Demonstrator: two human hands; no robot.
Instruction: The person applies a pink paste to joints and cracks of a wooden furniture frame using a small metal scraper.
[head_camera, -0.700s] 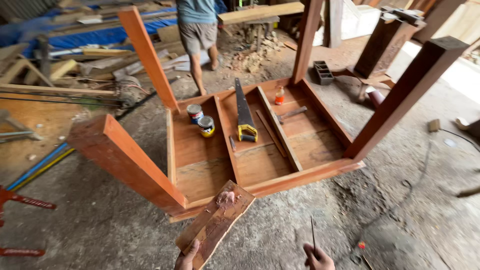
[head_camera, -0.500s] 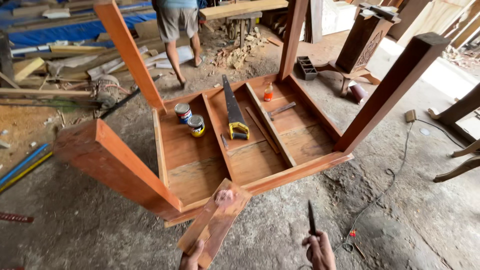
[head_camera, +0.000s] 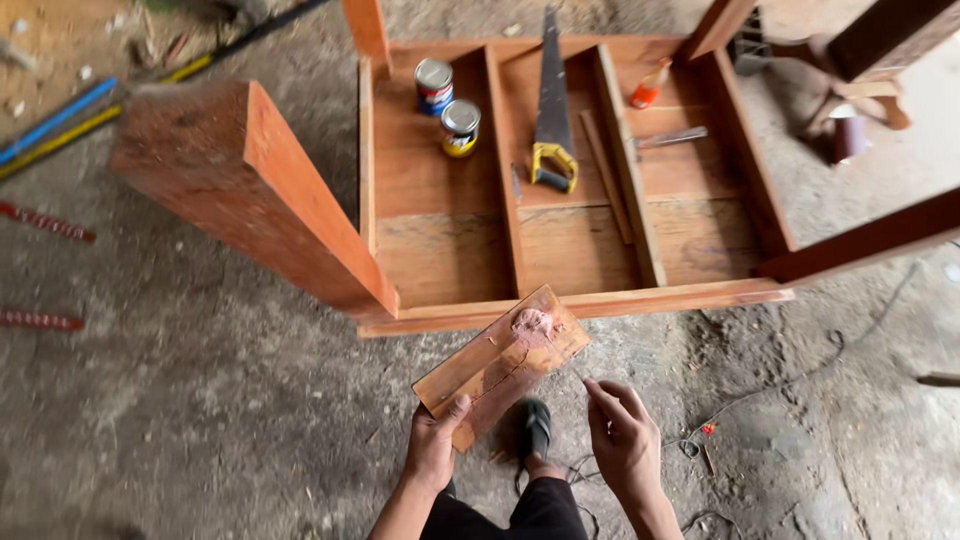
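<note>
On the far left I saw a blue and a yellow rod lying on the concrete floor, with the thick leg of the upturned wooden table just right of them. My left hand gripped the near end of a cracked wooden offcut, thumb on top, holding it tilted just in front of the table's near rail; a dab of pinkish filler sat on its far end. Inside the table frame lay two tins, side by side, and a handsaw with a yellow handle. My right hand hung just beside the offcut, fingers pinched together; whether they held anything I could not tell. A thin cable trailed off right.
</note>
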